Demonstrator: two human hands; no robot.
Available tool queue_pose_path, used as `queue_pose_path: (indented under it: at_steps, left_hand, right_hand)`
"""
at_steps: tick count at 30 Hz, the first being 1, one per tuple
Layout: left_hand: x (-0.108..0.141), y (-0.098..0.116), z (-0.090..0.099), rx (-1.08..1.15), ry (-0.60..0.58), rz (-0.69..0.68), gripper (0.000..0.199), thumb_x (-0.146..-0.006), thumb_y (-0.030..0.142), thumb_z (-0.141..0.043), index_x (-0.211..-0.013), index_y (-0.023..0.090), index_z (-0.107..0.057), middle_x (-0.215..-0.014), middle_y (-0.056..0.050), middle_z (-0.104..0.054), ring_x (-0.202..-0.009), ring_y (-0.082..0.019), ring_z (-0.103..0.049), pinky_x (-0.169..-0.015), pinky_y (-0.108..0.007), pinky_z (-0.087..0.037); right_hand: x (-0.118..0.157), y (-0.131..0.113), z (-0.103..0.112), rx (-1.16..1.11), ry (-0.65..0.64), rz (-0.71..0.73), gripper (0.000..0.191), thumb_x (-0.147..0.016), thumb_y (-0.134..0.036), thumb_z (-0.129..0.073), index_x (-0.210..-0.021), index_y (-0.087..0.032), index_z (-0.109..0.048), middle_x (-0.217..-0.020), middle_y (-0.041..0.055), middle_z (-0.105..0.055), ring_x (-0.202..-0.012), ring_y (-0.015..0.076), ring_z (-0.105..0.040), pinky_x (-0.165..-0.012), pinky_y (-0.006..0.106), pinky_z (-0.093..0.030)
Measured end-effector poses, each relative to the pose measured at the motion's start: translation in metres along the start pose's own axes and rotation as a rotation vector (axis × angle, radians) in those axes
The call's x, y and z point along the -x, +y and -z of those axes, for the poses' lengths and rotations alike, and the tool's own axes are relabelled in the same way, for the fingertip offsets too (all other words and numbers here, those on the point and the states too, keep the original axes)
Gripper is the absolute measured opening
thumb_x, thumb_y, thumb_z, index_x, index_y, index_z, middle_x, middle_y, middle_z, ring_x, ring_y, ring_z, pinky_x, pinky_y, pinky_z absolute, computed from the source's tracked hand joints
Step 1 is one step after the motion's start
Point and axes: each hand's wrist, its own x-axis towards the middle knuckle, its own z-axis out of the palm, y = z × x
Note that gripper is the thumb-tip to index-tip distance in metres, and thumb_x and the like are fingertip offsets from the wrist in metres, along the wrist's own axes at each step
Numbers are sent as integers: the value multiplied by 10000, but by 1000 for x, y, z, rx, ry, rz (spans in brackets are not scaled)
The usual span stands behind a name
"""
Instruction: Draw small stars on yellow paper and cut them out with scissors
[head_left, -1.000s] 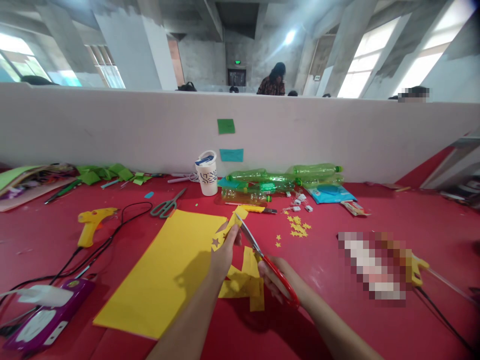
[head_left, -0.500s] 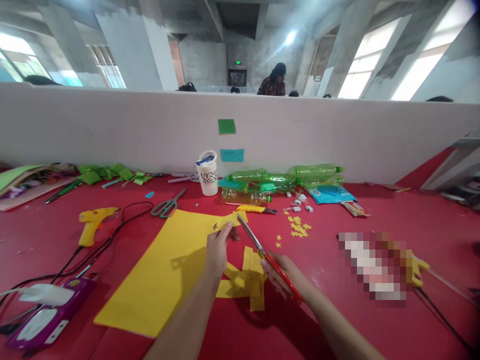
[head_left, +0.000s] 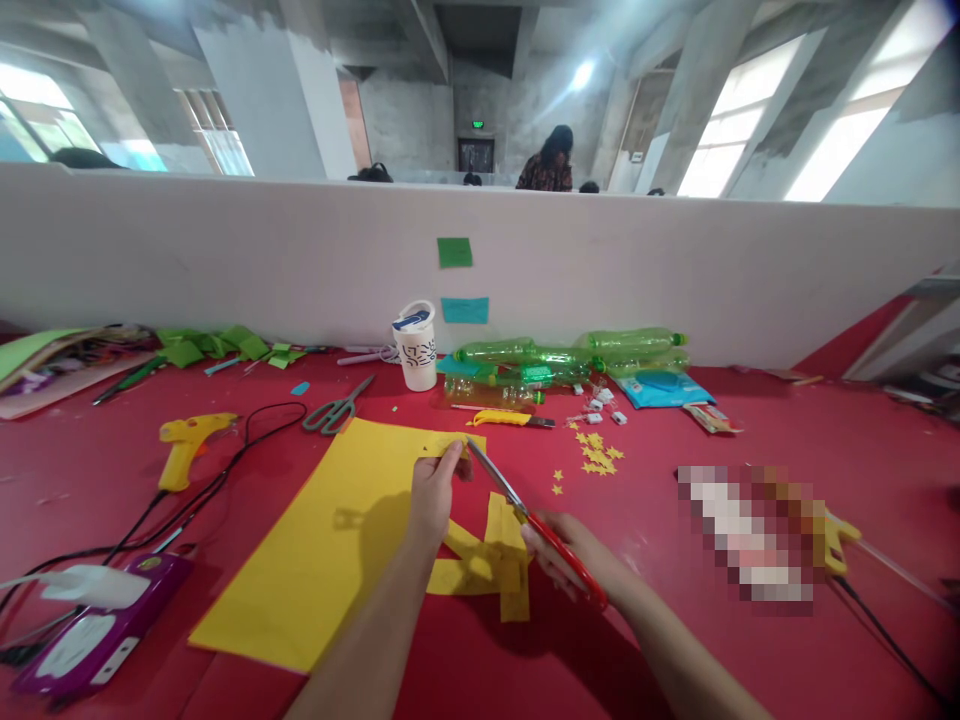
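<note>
My left hand [head_left: 436, 490] pinches a small strip of yellow paper [head_left: 476, 447] between thumb and fingers, above a large yellow sheet [head_left: 300, 560]. Red-handled scissors [head_left: 559, 545] are in my right hand [head_left: 577, 560], with the blades pointing up and left so that their tips meet the strip near my left thumb. Below the hands, several yellow paper strips [head_left: 514, 580] lie crossed over each other. To the right of the blades is a group of small yellow paper stars [head_left: 598, 458].
A yellow glue gun [head_left: 184, 445], grey scissors [head_left: 335, 408] and a purple power strip [head_left: 105, 630] with cables lie left. Behind stand a white cup [head_left: 416, 350], green plastic bottles [head_left: 540, 365] and a yellow box cutter [head_left: 506, 419]. A white partition [head_left: 300, 260] borders the red table.
The yellow strip has turned and shifted slightly left in my left hand, and its star-shaped cutout shows less. The scissor tips have moved a little left and down with it.
</note>
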Motion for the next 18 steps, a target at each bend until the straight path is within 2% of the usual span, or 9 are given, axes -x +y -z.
queue_pose_path:
  at_steps: [4,13,18]
  left_hand:
    - [-1,0,1,-104,-3,-19,348,-792,345,-560,-510,148,-613,-489,-12,-570,-519,-117,-515,-579,-240,-414]
    - [0,6,1,-187,-37,-21,380,-805,333,-539,-478,146,-597,-461,-8,-558,-507,-113,-519,-576,-231,-410]
    - [0,3,0,-53,-127,-7,352,-802,336,-544,-514,138,-586,-481,-9,-545,-495,-112,-501,-548,-243,-406]
  right_hand:
    - [1,1,4,49,0,8,354,-814,-504,-536,-710,-185,-421,-433,-94,-378,-328,43,-350,-332,146,-303]
    - [-1,1,4,37,8,5,383,-797,-525,-543,-680,-186,-408,-430,-93,-365,-330,41,-343,-326,145,-281]
    - [-1,0,3,8,15,9,390,-812,-543,-509,-686,-188,-409,-421,-95,-357,-317,42,-336,-322,153,-294]
